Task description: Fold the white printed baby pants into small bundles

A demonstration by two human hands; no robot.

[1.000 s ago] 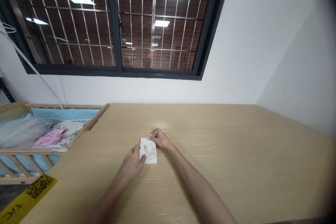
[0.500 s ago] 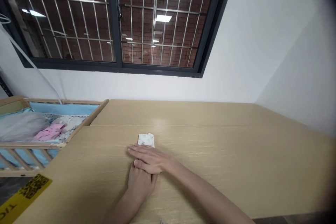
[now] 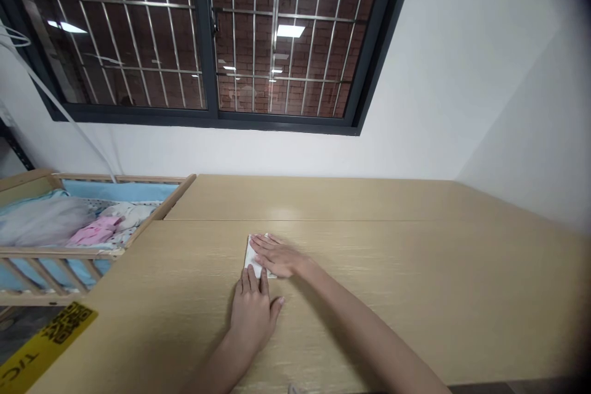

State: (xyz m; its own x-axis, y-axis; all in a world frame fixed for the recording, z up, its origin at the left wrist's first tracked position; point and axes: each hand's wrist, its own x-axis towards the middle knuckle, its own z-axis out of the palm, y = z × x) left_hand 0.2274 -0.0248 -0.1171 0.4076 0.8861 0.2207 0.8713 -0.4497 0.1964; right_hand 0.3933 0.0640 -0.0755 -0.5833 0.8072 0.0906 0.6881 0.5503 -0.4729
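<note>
A small flat white piece [image 3: 250, 257], perhaps folded paper or cloth, lies on the wooden tabletop [image 3: 392, 277]. My right hand [image 3: 274, 255] lies over its right part, palm down with fingers stretched out, slightly blurred. The fingertips of my left hand [image 3: 253, 308] rest at its near edge. That hand is flat too, its thumb apart from the fingers. Part of the white piece is hidden under both hands.
To the left stands a wooden crib [image 3: 180, 189] with blue lining and a pink cloth [image 3: 95, 230] inside. A yellow label with a code [image 3: 50, 341] is at the lower left. Behind the table is a white wall [image 3: 295, 157] with a barred window [image 3: 213, 74].
My right hand has moved forward off my left hand and onto the white piece. My left hand has spread its fingers and reached the piece's near edge.
</note>
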